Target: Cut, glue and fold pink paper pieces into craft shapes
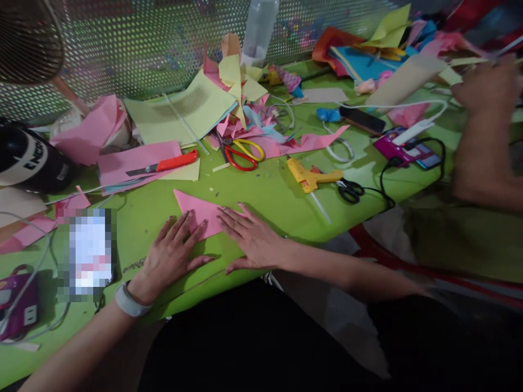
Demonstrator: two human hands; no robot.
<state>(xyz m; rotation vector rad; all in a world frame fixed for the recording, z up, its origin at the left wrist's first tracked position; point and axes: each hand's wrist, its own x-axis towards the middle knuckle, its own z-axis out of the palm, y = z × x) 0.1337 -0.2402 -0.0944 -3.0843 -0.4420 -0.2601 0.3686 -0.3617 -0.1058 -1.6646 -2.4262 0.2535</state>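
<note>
A pink sheet of paper (209, 218), folded into a triangle, lies on the green table (261, 188) in front of me. My left hand (174, 253) rests flat on its left part, fingers stretched out. Across its right part lies my right hand (253, 237), also flat with the fingers extended. The paper's lower edge and right corner are partly hidden under the hands. Beyond it are red-and-yellow-handled scissors (242, 155) and an orange utility knife (176, 161).
A yellow glue gun (310, 175) and black scissors (350, 190) lie to the right, near a purple power strip (394, 147). A blurred phone (92, 253) and a black bottle (32, 158) are at left. Paper scraps (261, 130) heap up behind. A co-worker's arm (486, 130) reaches in at far right.
</note>
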